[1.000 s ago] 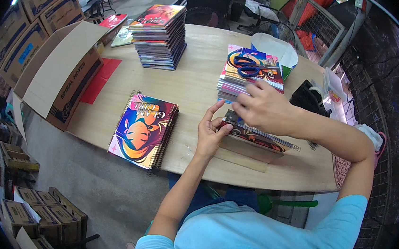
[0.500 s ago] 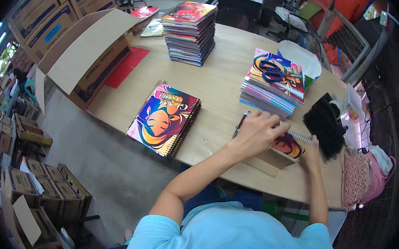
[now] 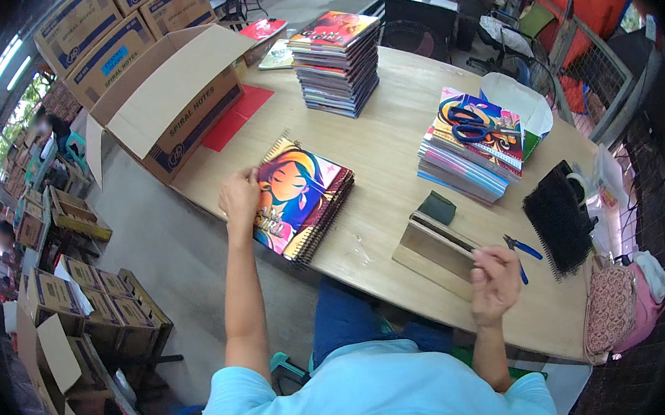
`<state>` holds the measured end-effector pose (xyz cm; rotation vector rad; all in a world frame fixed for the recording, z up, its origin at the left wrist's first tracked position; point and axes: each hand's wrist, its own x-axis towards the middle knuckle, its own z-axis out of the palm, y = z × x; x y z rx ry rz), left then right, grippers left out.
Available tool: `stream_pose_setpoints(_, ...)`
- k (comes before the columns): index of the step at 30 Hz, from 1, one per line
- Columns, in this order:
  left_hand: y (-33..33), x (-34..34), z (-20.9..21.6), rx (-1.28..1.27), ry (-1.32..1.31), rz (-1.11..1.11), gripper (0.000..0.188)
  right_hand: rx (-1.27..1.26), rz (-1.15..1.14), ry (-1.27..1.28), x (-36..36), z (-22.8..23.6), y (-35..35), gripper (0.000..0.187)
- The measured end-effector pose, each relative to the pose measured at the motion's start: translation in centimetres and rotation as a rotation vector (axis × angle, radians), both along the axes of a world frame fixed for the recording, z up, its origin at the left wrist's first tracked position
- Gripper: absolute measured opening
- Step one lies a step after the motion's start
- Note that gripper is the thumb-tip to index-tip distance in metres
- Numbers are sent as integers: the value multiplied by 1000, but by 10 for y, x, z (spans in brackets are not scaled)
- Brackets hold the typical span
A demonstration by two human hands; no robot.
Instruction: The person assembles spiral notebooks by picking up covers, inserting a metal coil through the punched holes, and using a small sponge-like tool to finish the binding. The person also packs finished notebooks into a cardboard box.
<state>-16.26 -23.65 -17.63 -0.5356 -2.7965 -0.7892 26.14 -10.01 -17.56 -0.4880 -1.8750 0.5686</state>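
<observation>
Currently the left hand point(image 3: 240, 193) rests at the left edge of a short stack of spiral-bound notebooks point(image 3: 299, 190), which lies on the tabletop point(image 3: 392, 163) close to its near edge, colourful cover facing up. Its fingers are bent close together against that edge; whether they are clamped on the top notebook I cannot tell. The right hand point(image 3: 495, 284) is well apart from the stack, at the near end of a slotted wooden stand point(image 3: 436, 247) — its fingers are curled, and whether they meet the thumb or touch the wood is unclear. A dark green block point(image 3: 437, 208) sits just beside the stand's far end, and blue-handled pliers point(image 3: 527, 249) lie near the right hand. Farther off, scissors point(image 3: 469, 128) lie on a second stack of books point(image 3: 464, 174); a taller book stack point(image 3: 338, 76) stands beyond — with an open carton point(image 3: 190, 121) to its left.
</observation>
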Motion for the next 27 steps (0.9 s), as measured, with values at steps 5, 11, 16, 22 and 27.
stream_pose_setpoints(5, -2, 0, -9, 31, -42, -108, 31, -108, 264, -63, -76, 10, -21, 27)
stream_pose_setpoints(11, -57, 2, -43, 909, 141, -131, 44, -649, 384, 144, -197, -64, -3, 38)
stream_pose_setpoints(16, -44, -5, -117, 1278, -271, -306, 65, -839, 315, 237, -301, -93, 45, 62)
stream_pose_setpoints(22, -33, -2, -101, 1213, -231, -101, 66, -991, 322, 265, -326, -109, 56, 56)
stream_pose_setpoints(27, -28, -4, -110, 1229, -243, -25, 66, -821, 69, 73, -328, -106, 56, 54)
